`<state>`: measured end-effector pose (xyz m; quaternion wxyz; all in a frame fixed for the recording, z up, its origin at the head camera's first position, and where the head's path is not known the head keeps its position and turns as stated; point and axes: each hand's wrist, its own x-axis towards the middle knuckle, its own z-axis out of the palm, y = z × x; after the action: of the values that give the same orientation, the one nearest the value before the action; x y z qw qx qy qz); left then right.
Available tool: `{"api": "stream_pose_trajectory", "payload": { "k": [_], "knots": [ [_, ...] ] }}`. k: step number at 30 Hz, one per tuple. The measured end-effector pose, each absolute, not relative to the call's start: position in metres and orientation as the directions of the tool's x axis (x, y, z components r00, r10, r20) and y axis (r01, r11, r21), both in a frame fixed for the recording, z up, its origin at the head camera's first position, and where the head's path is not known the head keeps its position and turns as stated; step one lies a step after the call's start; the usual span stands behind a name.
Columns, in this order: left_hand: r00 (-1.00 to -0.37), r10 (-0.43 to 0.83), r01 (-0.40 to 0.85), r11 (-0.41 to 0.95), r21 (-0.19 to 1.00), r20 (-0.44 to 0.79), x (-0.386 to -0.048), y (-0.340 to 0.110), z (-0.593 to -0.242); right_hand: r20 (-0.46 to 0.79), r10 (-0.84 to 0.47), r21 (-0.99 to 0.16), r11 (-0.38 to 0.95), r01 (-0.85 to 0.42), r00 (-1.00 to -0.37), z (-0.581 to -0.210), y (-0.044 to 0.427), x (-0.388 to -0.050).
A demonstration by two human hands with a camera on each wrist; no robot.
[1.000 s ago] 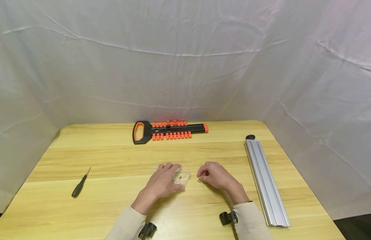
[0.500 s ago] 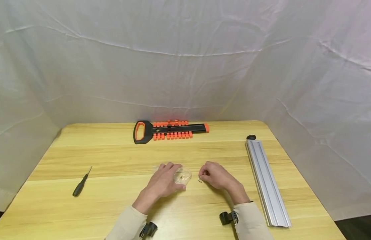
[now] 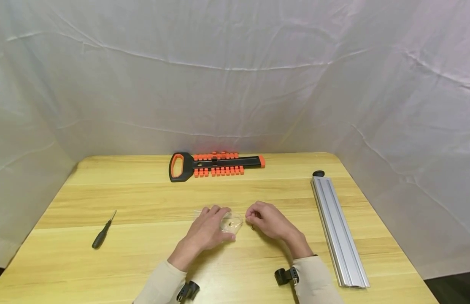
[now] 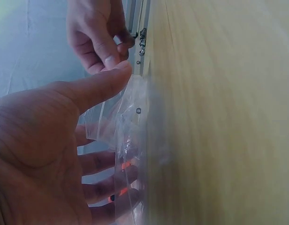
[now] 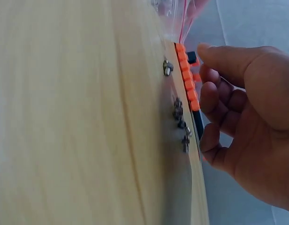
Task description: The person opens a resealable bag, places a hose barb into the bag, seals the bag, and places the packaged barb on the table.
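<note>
Several small metal pieces [image 5: 178, 111] lie on the table [image 3: 144, 202] just beside the right hand [image 3: 272, 220], its grip curled, can't tell if it's pinching anything tbh. The left hand [image 3: 207, 230] has its grip spread on a clear plastic bag [image 3: 235, 228].

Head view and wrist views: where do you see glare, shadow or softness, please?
Head: pale sheen on the table, shadow beside the right forearm; left wrist: faint glints on the clear bag; right wrist: metal parts look soft, grey shadow on the table near them.
</note>
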<state>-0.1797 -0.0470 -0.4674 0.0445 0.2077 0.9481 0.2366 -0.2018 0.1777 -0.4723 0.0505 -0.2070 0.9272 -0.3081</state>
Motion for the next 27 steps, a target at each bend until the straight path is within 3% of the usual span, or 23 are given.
{"api": "stream_pose_trajectory", "payload": {
  "k": [11,27],
  "knots": [
    [-0.909,0.417,0.377,0.800,0.467,0.019,-0.179,-0.046,-0.467,0.013,-0.486,-0.589,0.702,-0.399,-0.874,-0.474,0.151,-0.202],
    [-0.908,0.418,0.386,0.804,0.452,0.030,-0.179,-0.046,-0.468,0.017,-0.465,-0.594,0.707,-0.384,-0.885,-0.468,0.148,-0.200]
  ]
}}
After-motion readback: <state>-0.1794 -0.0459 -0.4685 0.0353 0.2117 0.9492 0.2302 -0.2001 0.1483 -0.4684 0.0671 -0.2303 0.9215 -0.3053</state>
